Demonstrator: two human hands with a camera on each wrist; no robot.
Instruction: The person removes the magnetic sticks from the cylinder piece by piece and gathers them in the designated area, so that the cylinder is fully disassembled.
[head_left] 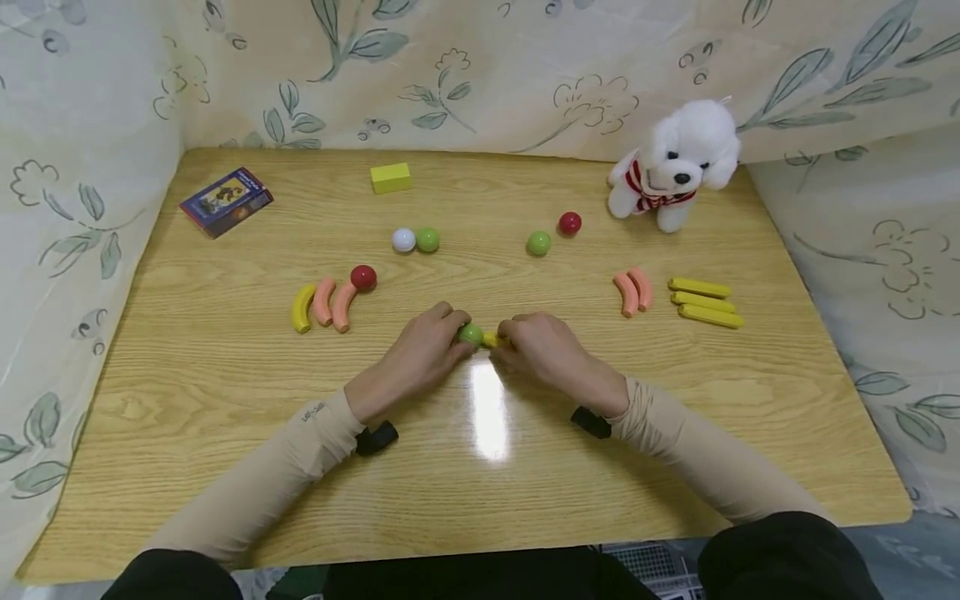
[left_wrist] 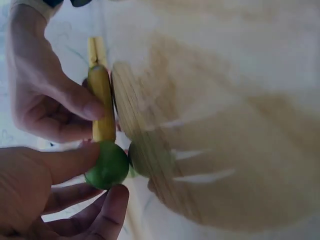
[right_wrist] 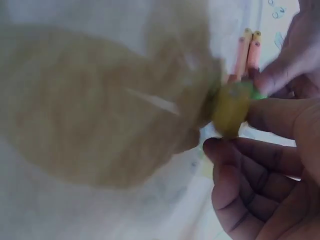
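In the head view, my left hand pinches a green ball between thumb and fingers just above the tabletop's middle. My right hand pinches a short yellow stick, mostly hidden there by the fingers. The left wrist view shows the stick end-on against the ball, the two touching. Seen from the right wrist, the stick is blurred and covers most of the green ball. Whether the two are joined, I cannot tell.
On the wooden table, a yellow curved piece, pink curved pieces and a red ball lie left; yellow sticks lie right. Behind are a white ball, green ball, yellow block, box and toy dog.
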